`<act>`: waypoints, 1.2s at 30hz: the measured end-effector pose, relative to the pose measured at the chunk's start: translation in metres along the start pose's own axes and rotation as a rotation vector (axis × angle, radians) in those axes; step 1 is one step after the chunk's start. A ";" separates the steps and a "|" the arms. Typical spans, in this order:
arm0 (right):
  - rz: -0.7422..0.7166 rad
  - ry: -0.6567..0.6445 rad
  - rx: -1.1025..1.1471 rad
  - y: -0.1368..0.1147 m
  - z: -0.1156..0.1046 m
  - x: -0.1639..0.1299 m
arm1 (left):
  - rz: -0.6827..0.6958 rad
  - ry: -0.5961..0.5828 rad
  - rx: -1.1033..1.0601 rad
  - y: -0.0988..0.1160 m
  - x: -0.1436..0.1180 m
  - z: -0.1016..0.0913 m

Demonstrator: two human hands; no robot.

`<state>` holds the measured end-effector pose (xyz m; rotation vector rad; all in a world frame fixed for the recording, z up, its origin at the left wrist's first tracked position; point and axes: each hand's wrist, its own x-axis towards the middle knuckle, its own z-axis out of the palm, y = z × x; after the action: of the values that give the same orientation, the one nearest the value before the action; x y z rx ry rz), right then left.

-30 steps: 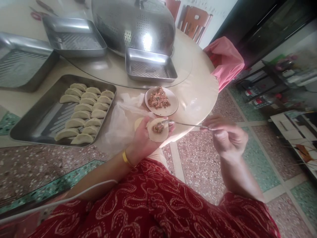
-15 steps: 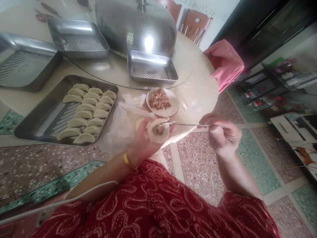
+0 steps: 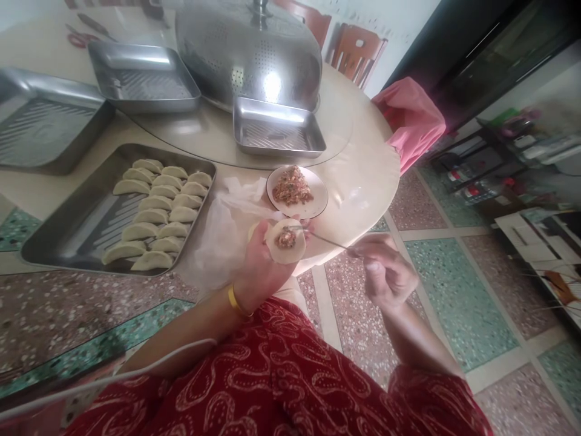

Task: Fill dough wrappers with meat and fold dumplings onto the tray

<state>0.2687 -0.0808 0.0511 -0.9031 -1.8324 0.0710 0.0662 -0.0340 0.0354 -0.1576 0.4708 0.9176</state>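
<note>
On my left hand (image 3: 263, 263) rests a round dumpling wrapper (image 3: 297, 249), held at its edges by the fingers and thumb. A small mound of minced filling (image 3: 285, 237) sits at the wrapper's middle. My right hand (image 3: 388, 272) is closed on the end of a thin metal utensil (image 3: 333, 243); its far tip touches the filling, and I cannot make out the tip's shape. Just beyond my left hand stands a white plate (image 3: 321, 197) with a heap of minced filling (image 3: 292, 186). Part of another pale dough round shows behind my left thumb.
A metal tray (image 3: 68, 248) at left holds several folded dumplings (image 3: 152, 216). Further back are metal trays (image 3: 145, 85) (image 3: 279, 130) and a large perforated metal dome (image 3: 249, 54). Crumpled translucent plastic (image 3: 215, 236) lies beside my left hand. A pink cloth (image 3: 413, 115) hangs beyond the table's right edge.
My right hand has moved left and slightly down, toward my left hand, and the utensil now slants more steeply. The wrapper stays in my left hand; the view has shifted slightly.
</note>
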 end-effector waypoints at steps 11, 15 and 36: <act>0.026 0.007 -0.345 0.104 0.013 0.012 | -0.076 0.052 0.019 -0.007 0.005 -0.006; 0.020 -0.101 -0.364 0.117 0.019 0.015 | -0.077 0.024 0.009 -0.007 0.008 -0.008; 0.328 -0.179 0.181 0.103 0.015 0.017 | -0.078 0.129 0.028 -0.004 0.013 -0.009</act>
<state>0.3090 0.0083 0.0124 -1.0874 -1.7897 0.5296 0.0733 -0.0303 0.0216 -0.2096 0.5927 0.8274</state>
